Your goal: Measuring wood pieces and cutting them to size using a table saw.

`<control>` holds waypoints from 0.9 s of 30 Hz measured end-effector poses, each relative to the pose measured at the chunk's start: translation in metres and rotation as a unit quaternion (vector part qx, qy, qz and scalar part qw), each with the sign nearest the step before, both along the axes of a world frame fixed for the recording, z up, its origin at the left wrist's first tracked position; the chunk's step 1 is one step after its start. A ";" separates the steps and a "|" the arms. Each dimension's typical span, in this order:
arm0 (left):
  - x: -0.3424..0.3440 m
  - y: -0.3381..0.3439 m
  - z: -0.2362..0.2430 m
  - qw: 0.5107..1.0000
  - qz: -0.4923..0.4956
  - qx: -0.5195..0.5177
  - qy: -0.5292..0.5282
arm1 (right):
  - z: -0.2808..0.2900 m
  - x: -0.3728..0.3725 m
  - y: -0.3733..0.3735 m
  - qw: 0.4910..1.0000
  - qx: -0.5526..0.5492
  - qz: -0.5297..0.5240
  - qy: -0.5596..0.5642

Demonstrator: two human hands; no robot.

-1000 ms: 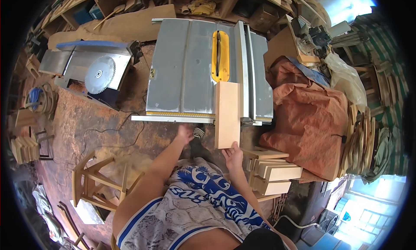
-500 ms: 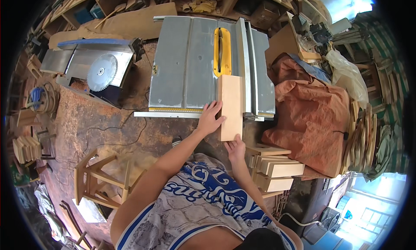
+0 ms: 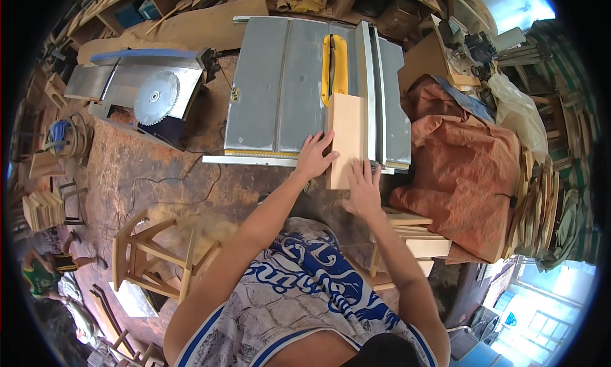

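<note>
My left hand (image 3: 313, 156), fingers spread, rests its fingertips against the left side of a pale wooden board (image 3: 347, 128) at the front of a grey table saw (image 3: 254, 87). My right hand (image 3: 364, 190) has its stretched fingers on the board's near right end. The board lies lengthwise, its near end overhanging the front rail (image 3: 245, 159) and its far end at the yellow blade insert (image 3: 335, 58). A long metal fence (image 3: 372, 81) runs just right of the board.
Left stands another machine with a loose circular blade (image 3: 154, 97); below it a wooden stool frame (image 3: 153, 259) and cables. An orange tarp (image 3: 458, 182) and stacked planks are right, wooden pieces (image 3: 417, 246) beside my right arm. A person (image 3: 41, 275) appears at lower left.
My left hand has risen onto the board's left side, and my right hand has moved up from its end onto it. The board has shifted forward. A person has appeared at lower left.
</note>
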State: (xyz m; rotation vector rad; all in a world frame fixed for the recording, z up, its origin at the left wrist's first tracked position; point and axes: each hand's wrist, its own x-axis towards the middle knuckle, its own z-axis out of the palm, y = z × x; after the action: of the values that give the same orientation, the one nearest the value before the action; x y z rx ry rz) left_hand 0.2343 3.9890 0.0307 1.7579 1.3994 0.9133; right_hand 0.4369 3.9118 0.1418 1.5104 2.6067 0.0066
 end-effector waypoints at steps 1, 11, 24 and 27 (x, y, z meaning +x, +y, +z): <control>0.000 0.000 0.000 1.000 0.002 0.000 -0.001 | 0.000 -0.001 0.012 1.000 0.000 0.002 -0.001; -0.003 0.006 -0.001 1.000 0.010 0.005 0.018 | -0.002 0.007 0.058 0.994 -0.038 0.051 -0.090; -0.001 0.016 -0.011 0.994 0.076 0.009 -0.073 | -0.005 0.007 0.073 0.993 -0.024 0.044 -0.109; 0.000 0.017 -0.008 0.995 0.083 0.008 -0.058 | -0.005 0.008 0.075 0.993 -0.037 0.037 -0.104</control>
State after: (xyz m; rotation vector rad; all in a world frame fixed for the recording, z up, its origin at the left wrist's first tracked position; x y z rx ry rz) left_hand 0.2340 4.0057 0.0226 1.5901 1.4809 1.0993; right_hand 0.4452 3.9869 0.1368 1.3120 2.4670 0.0711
